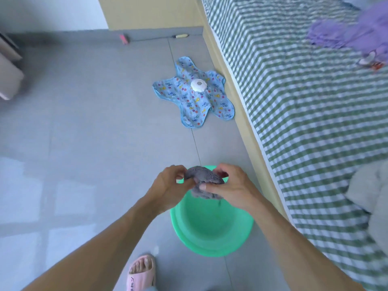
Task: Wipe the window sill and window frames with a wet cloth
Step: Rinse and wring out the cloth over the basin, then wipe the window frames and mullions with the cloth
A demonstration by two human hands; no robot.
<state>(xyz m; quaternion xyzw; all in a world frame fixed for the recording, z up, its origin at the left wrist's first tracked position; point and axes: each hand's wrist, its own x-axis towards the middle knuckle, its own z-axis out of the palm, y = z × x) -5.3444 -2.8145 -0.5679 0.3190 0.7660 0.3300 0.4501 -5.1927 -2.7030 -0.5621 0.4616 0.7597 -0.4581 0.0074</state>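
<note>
A bunched grey cloth (204, 181) is held above a green plastic basin (212, 227) that stands on the grey floor. My left hand (170, 185) grips the cloth's left end with curled fingers. My right hand (230, 185) grips its right side, the thumb pressing across the fabric. A dark drip hangs under the cloth over the basin. No window sill or window frame is in view.
A bed with a green-and-white checked sheet (304, 101) runs along the right, carrying a purple garment (352, 32) and a grey one (371, 198). A blue patterned cloth with a white round object (197, 95) lies on the floor ahead. My foot in a pink slipper (141, 271) stands left of the basin.
</note>
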